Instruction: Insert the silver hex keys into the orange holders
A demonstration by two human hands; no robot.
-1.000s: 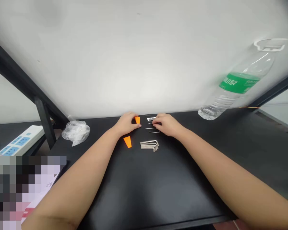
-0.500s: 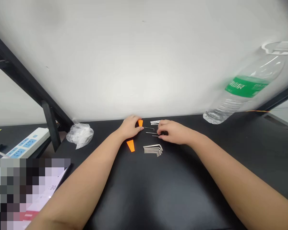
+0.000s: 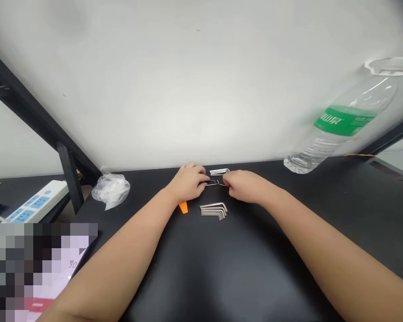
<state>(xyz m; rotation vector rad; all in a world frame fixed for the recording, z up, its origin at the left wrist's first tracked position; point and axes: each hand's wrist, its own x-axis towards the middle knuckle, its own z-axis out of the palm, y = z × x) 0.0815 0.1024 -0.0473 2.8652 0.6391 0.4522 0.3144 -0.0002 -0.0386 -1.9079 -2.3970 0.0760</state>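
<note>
My left hand [image 3: 190, 182] lies over the far part of the black table, thumb and fingers pinched at the left ends of thin L-shaped hex keys [image 3: 213, 183]. My right hand [image 3: 243, 186] is closed to their right, a small hex key [image 3: 222, 184] coming out from its fingertips. Just beyond the hands lies a row of shiny hex keys [image 3: 218, 171]. Nearer to me rests a graded set of larger hex keys [image 3: 213, 209], side by side. An orange tapered piece [image 3: 184, 207] shows partly from under my left wrist; the other orange piece is hidden.
A crumpled clear plastic bag [image 3: 110, 190] sits at the left by the black metal frame [image 3: 67, 174]. Beyond it are a power strip [image 3: 40, 201] and a partly blurred screen [image 3: 65, 259]. A large bottle with a green label [image 3: 344, 120] stands right, against the white wall [image 3: 188, 89].
My left hand has moved right, off the far orange piece and onto the thin hex keys. My right hand has curled more closed, with a small hex key at its fingertips.
</note>
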